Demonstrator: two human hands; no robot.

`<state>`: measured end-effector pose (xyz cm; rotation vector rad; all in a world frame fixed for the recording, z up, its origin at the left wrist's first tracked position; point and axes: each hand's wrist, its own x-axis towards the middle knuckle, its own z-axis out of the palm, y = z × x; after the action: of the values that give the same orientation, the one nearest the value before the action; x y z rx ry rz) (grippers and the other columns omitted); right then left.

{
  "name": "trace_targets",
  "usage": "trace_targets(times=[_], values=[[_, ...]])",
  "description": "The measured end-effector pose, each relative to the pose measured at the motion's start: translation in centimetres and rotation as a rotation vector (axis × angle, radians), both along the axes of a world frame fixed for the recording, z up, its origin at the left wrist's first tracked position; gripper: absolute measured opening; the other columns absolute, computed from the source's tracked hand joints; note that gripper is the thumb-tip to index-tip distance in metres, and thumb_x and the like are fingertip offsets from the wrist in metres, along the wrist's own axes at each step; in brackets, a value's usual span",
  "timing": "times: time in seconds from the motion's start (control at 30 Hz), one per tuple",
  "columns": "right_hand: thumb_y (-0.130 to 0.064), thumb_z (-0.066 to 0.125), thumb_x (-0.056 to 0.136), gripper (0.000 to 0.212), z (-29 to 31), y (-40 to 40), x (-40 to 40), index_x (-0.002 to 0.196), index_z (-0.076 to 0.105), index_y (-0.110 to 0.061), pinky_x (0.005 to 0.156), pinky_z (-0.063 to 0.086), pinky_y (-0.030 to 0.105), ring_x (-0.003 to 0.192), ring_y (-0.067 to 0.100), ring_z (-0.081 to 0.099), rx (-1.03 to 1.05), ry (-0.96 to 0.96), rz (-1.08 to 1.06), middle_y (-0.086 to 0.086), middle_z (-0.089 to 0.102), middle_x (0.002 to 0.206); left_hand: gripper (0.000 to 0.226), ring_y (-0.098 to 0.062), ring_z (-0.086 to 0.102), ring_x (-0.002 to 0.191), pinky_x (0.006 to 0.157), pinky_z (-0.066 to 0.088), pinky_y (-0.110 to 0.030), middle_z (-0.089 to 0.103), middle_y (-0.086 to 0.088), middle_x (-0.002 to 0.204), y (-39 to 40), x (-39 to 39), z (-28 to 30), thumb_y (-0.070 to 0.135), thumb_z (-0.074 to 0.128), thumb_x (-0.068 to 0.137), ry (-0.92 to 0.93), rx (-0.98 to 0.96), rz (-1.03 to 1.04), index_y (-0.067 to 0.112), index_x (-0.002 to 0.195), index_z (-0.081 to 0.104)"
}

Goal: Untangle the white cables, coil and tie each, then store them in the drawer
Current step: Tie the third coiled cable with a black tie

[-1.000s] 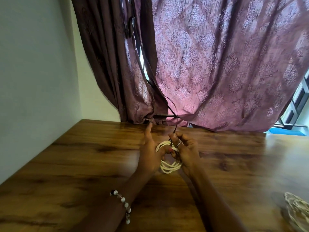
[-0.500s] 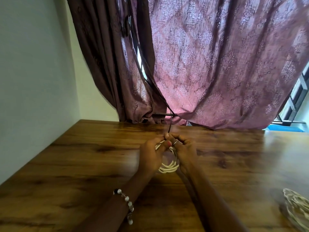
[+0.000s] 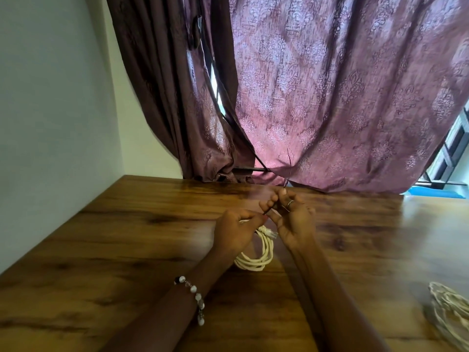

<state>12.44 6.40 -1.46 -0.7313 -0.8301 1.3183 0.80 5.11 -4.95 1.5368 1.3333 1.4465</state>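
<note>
A coiled white cable (image 3: 256, 257) hangs just above the wooden table (image 3: 114, 245) at the middle, its clear plug end showing near the top of the coil. My left hand (image 3: 234, 231) grips the coil at its upper left. My right hand (image 3: 291, 219) is raised beside it and pinches a thin dark tie (image 3: 286, 182) that runs up from the coil past my fingertips. A second bundle of white cable (image 3: 449, 308) lies loose at the table's right edge, partly cut off by the frame.
A maroon patterned curtain (image 3: 330, 85) hangs along the table's far edge, with a window (image 3: 454, 148) showing at the right. A pale wall (image 3: 50, 97) borders the table on the left.
My right hand has lifted and drawn the dark tie upward. The coil has dropped lower below my hands, and the two hands have moved slightly apart.
</note>
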Motion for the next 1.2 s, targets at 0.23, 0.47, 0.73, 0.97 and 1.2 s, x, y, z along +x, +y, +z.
trace_targets(times=[0.23,0.47,0.73,0.97,1.2], values=[[-0.001,0.048,0.095,0.02,-0.4,1.5,0.7,0.079,0.06,-0.003,0.039,0.035,0.015,0.048,0.007,0.045,0.074,0.008,-0.075,0.005,0.055,0.058,0.024,-0.001,0.06,0.061,0.065,0.046,-0.025,0.065,0.012,0.058,-0.8,0.9,0.5,0.022,0.067,0.081,0.018,-0.114,-0.095,0.026,0.057,0.071],[0.003,0.05,0.092,0.016,-0.8,3.0,1.9,0.081,0.062,0.004,0.037,0.029,0.015,0.043,0.006,0.04,0.17,-0.098,-0.093,0.002,0.055,0.052,0.024,0.0,0.046,0.039,0.046,0.035,-0.023,0.056,0.011,0.045,-1.2,0.7,1.4,0.018,0.06,0.077,0.053,-0.22,-0.142,0.018,0.055,0.071],[0.003,0.05,0.092,0.02,-1.1,3.7,2.1,0.079,0.064,0.0,0.038,0.03,0.016,0.04,0.003,0.04,0.122,-0.174,-0.185,-0.002,0.054,0.048,0.023,-0.021,0.061,0.055,0.066,0.054,-0.038,0.069,-0.01,0.062,-1.1,1.2,1.3,0.026,0.056,0.073,0.127,-0.191,-0.181,0.013,0.065,0.074],[0.004,0.052,0.092,0.019,-1.7,3.9,2.1,0.078,0.065,0.0,0.037,0.031,0.016,0.042,0.005,0.041,0.192,-0.199,-0.235,0.0,0.054,0.05,0.02,-0.012,0.05,0.042,0.047,0.039,-0.021,0.058,-0.003,0.049,-1.0,1.1,1.3,0.019,0.061,0.08,0.087,-0.26,-0.17,0.004,0.072,0.073],[0.003,0.054,0.091,0.014,-1.5,2.7,1.6,0.084,0.066,0.005,0.047,0.048,0.031,0.05,0.016,0.051,0.4,-0.324,-0.163,0.008,0.059,0.06,0.013,-0.011,0.054,0.047,0.048,0.038,-0.023,0.061,-0.001,0.054,0.2,-0.1,0.4,0.014,0.064,0.085,-0.073,-0.391,-0.023,0.012,0.073,0.07]])
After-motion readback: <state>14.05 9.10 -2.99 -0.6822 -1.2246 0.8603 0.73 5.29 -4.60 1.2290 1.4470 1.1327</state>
